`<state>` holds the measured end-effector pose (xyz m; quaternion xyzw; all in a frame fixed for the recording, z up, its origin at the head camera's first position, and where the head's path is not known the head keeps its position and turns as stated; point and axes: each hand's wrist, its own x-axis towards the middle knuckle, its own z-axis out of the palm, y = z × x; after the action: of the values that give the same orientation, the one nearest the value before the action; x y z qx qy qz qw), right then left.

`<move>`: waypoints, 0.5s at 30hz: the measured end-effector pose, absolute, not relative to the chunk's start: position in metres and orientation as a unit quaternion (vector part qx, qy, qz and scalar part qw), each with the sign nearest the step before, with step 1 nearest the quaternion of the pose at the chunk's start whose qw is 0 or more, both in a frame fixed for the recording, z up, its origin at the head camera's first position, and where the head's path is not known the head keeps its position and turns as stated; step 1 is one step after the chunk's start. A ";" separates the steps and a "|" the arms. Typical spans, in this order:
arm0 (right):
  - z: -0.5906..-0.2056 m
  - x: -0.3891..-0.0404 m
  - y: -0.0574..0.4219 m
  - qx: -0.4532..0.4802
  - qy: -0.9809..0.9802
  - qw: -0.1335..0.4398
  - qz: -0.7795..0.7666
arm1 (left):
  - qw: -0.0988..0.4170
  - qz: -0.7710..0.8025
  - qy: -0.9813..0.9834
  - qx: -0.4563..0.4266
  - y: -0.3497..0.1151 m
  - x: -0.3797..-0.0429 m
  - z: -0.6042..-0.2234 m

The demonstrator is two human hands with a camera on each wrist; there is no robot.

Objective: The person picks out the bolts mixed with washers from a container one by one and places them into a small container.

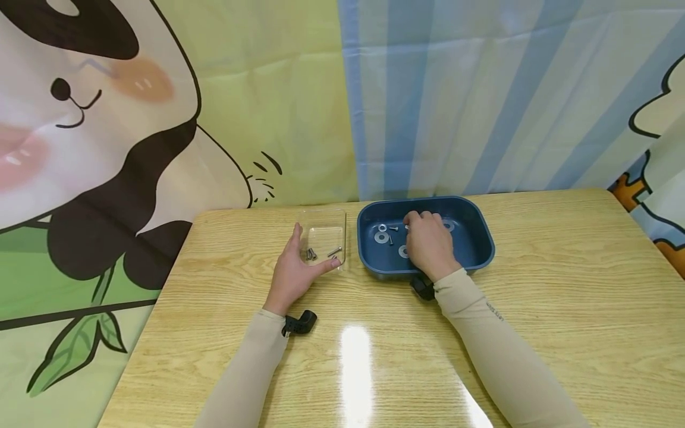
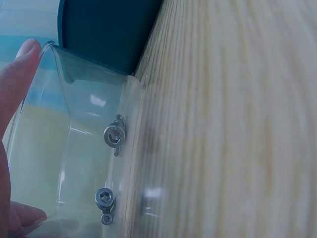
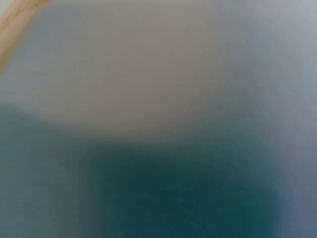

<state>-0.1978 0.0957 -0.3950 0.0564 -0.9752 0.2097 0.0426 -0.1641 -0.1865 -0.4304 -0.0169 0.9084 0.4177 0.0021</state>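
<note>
L hand [image 1: 293, 274] holds the clear box [image 1: 325, 235] btwn thumb & fingers, thumb at the near R corner, fingers along the L side. Box sits on the wood table [image 1: 562, 297], just L of the blue tray [image 1: 476, 245]. In the box: a bunch of screws [image 1: 311, 254] on the L, plus a long screw [image 1: 335, 251] lying nr the thumb; L wrist view shows hex-socket heads [image 2: 104, 197] on some. R hand [image 1: 430, 244] reaches down into the tray, fingers bent, tips pointing to the tray floor; can't tell if it grips anything, b/c the back of the hand hides the tips & the R wrist view is all blur. Tray floor, L of that hand: a small ring [image 1: 382, 227], a big flat washer [image 1: 381, 238] right by it, & 2 small screws [image 1: 393, 229]. Another washer [image 1: 403, 251] lies next to the hand's L edge; one more [image 1: 448, 225] on its R. Both arms in beige sleeves [image 1: 241, 380], w/ a black wrist mount [image 1: 301, 322] on each.
</note>
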 end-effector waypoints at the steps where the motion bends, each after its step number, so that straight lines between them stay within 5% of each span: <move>1: -0.395 -0.197 0.095 0.060 -0.975 0.047 0.211 | 0.002 0.417 0.909 -0.017 -0.187 -0.164 -0.430; 15: -0.397 -0.191 0.086 0.104 -0.960 0.118 0.234 | 0.002 0.425 0.905 -0.014 -0.186 -0.163 -0.431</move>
<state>-0.1906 0.0859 -0.3970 0.1039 -0.9595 0.2336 0.1180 -0.1635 -0.1864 -0.4314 -0.0137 0.9051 0.4251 0.0015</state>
